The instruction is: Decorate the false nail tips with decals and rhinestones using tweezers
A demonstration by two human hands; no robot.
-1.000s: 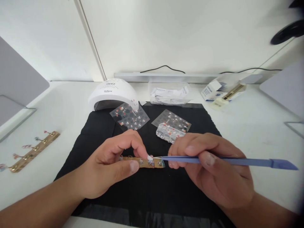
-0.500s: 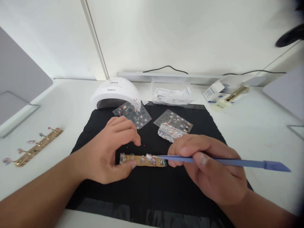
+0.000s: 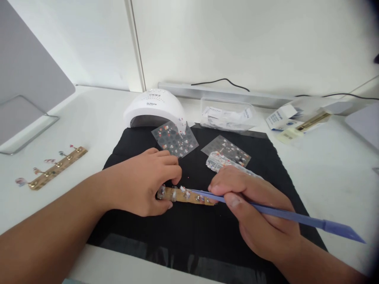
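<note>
My right hand [image 3: 260, 209] grips blue tweezers [image 3: 281, 213] whose fine tips point left. At the tips is a small white-and-red charm [image 3: 182, 189], just above a short wooden strip [image 3: 192, 197]. Several clear, decorated nail tips [image 3: 174, 193] stand in a row along the strip. My left hand [image 3: 151, 181] curls round the strip's left end, thumb along the near edge and fingers at the far side. Its other fingertips are hidden. Behind my right hand lies a clear case of small charms [image 3: 216, 161], partly covered.
A black mat [image 3: 183, 244] lies under the work. Two sticker sheets [image 3: 180, 144] are on its far part, near a white nail lamp [image 3: 154, 104]. Farther back are a clear tray of packets [image 3: 227, 114] and a small box [image 3: 280, 118]. Another wooden stand [image 3: 59, 167] sits left.
The tweezers' tips and charm have moved left along the strip, toward my left hand. My left thumb has shifted from the strip's top to its near edge. The whole view has turned slightly.
</note>
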